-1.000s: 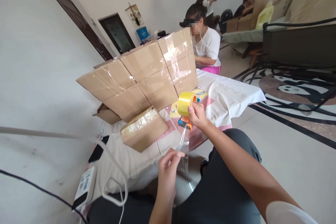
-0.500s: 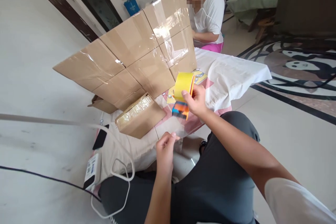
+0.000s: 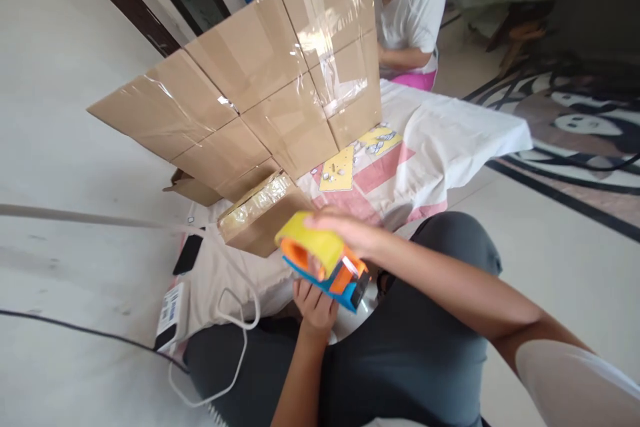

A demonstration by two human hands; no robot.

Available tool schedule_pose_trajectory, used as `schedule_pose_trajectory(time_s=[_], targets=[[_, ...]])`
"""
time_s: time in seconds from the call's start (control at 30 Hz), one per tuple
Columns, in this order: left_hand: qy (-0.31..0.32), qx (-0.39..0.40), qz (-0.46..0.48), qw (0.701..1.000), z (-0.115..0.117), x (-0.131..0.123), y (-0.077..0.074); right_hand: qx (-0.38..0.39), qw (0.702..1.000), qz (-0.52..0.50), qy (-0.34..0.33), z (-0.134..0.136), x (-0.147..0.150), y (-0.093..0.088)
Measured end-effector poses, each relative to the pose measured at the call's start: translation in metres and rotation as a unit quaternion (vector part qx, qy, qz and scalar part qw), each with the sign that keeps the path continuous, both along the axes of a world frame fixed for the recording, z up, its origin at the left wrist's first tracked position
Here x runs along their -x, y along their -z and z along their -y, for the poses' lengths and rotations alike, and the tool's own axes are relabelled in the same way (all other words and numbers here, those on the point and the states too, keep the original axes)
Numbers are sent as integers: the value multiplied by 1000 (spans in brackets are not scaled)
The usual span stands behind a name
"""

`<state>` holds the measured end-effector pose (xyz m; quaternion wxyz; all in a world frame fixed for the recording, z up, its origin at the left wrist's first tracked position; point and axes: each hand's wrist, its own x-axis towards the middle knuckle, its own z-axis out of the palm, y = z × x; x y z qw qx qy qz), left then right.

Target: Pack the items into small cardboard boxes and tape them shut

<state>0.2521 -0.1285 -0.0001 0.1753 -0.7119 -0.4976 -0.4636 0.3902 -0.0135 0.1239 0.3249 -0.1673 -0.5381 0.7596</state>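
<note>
My right hand [image 3: 345, 230] grips a tape dispenser [image 3: 330, 267] with a yellow roll and an orange and blue frame; it is tilted and blurred. Just below it is my left hand [image 3: 316, 310], back toward me, fingers curled and close together. The dispenser partly covers those fingertips, and what they hold cannot be made out. Beyond both hands, a closed cardboard box [image 3: 265, 213] with clear tape along its top lies on the cloth-covered table [image 3: 425, 140]. Behind it rises a wall of taped cardboard boxes [image 3: 250, 80].
A white cable [image 3: 245, 320] loops at left, near a black phone [image 3: 189, 253] and a white device [image 3: 173, 317]. Another cardboard box [image 3: 193, 188] is partly hidden behind the wall. Across the table sits a person in a white shirt [image 3: 417, 13]. My knees are under the hands.
My right hand has brought the dispenser down and left, turning it, from above to just over my left hand. My left hand has moved slightly lower and rotated. The view has shifted a little.
</note>
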Motion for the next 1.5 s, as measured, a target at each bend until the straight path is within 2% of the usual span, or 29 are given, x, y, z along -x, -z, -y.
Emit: schedule_pose_trajectory(time_s=[0.03,0.07,0.1,0.2,0.27,0.3,0.37,0.4,0.43,0.47,0.53,0.67,0.77,0.87,1.03,1.1,1.33,1.43,1.5], targets=[[13,-11,-26,1000,3,4,-1,37,998,5,-60,4,8,6],[19,-15,-42,999,6,7,-3,46,995,3,-89,7,15,12],[20,-15,-52,998,10,10,-6,45,995,1,-87,7,20,18],[33,9,-43,999,29,14,-27,-3,999,-29,24,-5,23,27],[49,44,25,997,43,11,-46,-90,989,-34,110,-20,16,29],[52,71,83,993,48,8,-54,-203,964,-17,168,-28,12,30],[36,130,225,965,56,-1,-69,-432,867,21,248,-42,4,33],[23,154,291,944,58,-6,-73,-511,810,36,284,-47,1,35],[15,173,345,922,59,-11,-76,-557,767,43,316,-51,-1,38],[11,186,383,905,58,-16,-77,-580,735,45,348,-54,-3,40],[9,207,421,883,57,-24,-77,-595,697,44,397,-56,-7,44],[-13,259,428,866,50,-26,-69,-607,661,51,437,-59,-13,48],[-37,294,424,856,46,-20,-64,-626,655,65,419,-61,-16,47],[-57,303,435,846,43,-15,-62,-622,669,81,398,-59,-14,45],[-73,302,453,836,39,-19,-60,-584,689,67,424,-44,-6,38],[-73,302,449,838,37,-20,-59,-588,690,41,421,-39,-4,36],[-73,274,421,862,36,-19,-55,-608,667,-24,430,-36,-7,30],[-75,271,418,864,36,-17,-53,-592,687,-17,422,-36,-8,29],[-78,270,416,865,36,-15,-52,-567,717,-18,406,-35,-9,29]])
